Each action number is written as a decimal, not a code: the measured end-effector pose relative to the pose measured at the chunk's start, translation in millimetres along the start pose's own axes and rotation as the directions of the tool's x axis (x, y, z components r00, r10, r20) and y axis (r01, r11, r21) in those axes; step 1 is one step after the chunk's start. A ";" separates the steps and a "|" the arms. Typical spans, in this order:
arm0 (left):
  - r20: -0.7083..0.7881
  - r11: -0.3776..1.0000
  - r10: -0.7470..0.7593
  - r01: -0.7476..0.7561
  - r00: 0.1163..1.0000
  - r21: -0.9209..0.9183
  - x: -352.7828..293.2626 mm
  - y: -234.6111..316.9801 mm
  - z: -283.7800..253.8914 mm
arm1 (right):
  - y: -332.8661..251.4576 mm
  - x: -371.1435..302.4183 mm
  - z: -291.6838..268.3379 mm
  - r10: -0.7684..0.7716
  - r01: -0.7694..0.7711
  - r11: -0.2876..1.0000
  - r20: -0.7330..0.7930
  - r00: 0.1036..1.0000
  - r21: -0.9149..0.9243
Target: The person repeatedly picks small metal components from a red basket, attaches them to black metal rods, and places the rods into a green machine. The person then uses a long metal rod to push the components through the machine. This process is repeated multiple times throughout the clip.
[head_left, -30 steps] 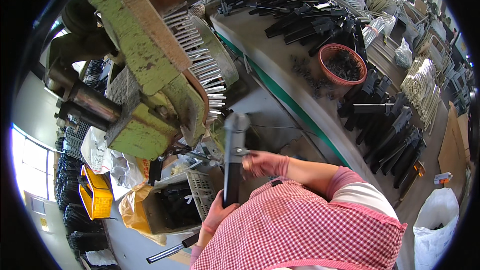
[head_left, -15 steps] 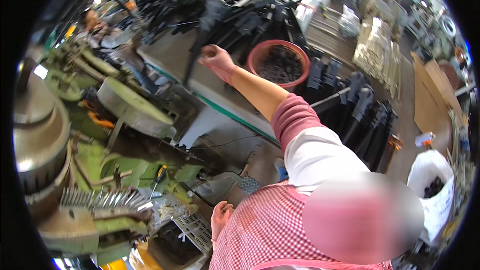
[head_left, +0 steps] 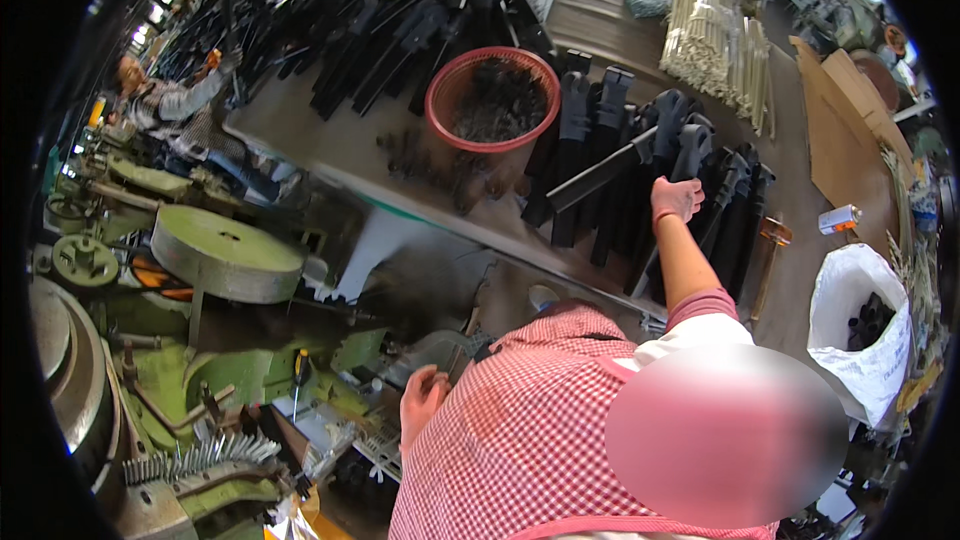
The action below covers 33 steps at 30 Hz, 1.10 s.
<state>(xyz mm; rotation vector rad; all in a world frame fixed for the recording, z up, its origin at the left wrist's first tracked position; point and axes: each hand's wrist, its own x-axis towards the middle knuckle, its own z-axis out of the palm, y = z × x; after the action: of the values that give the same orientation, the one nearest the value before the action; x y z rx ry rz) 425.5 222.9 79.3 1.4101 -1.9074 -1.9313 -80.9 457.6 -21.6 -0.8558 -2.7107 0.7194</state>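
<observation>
A worker's right hand (head_left: 680, 198) curls over a black part (head_left: 692, 147) on the bench (head_left: 295, 130), right of the red basket (head_left: 432, 100); whether its grip has closed cannot be told. The left hand (head_left: 425, 398) hangs loosely open beside the checked apron (head_left: 545, 390). Picking up appears underway; lifting calls for clearing neighbouring parts (head_left: 735, 195).

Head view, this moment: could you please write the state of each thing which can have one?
Right hand: fingers curled at the long black parts; grip unclear.
Left hand: fingers bent, palm hidden.
Long black parts: lying close together.
Red basket: upright, uncovered, holding small dark pieces.
White sack: mouth open, dark pieces inside.
</observation>
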 end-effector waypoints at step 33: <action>-0.015 0.806 0.177 -0.154 0.984 -0.571 14.2 60.5 -28.7 | -131.1 -191.5 57.9 -0.647 0.981 -0.142 0.763 0.009 -0.132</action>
<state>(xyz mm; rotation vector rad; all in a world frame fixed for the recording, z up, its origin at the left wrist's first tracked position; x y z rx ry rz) 403.9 179.3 127.4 0.9924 -1.2291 -2.1879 -8.5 229.8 -14.3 1.5103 -2.8988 -0.6133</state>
